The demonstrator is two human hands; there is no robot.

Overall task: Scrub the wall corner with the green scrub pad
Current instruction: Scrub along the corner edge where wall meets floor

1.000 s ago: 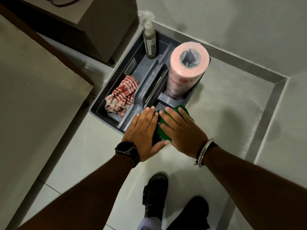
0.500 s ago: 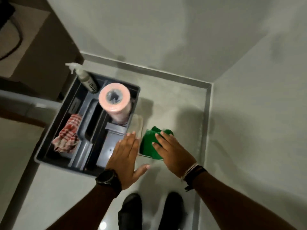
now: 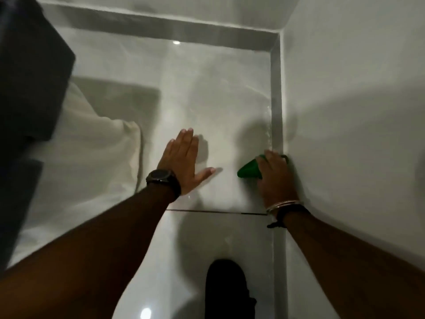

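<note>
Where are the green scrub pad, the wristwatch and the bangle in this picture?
green scrub pad (image 3: 248, 172): head view, on the bare green part left of the right hand (image 3: 274, 178).
wristwatch (image 3: 161, 176): head view, on its dark face, left wrist.
bangle (image 3: 284, 204): head view, on the silver band, right wrist.

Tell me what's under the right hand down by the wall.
The green scrub pad sits under the right hand, pressed at the grey skirting strip where floor meets wall. Only its left end shows; the rest, and the surface beneath it, is covered by the hand.
</note>
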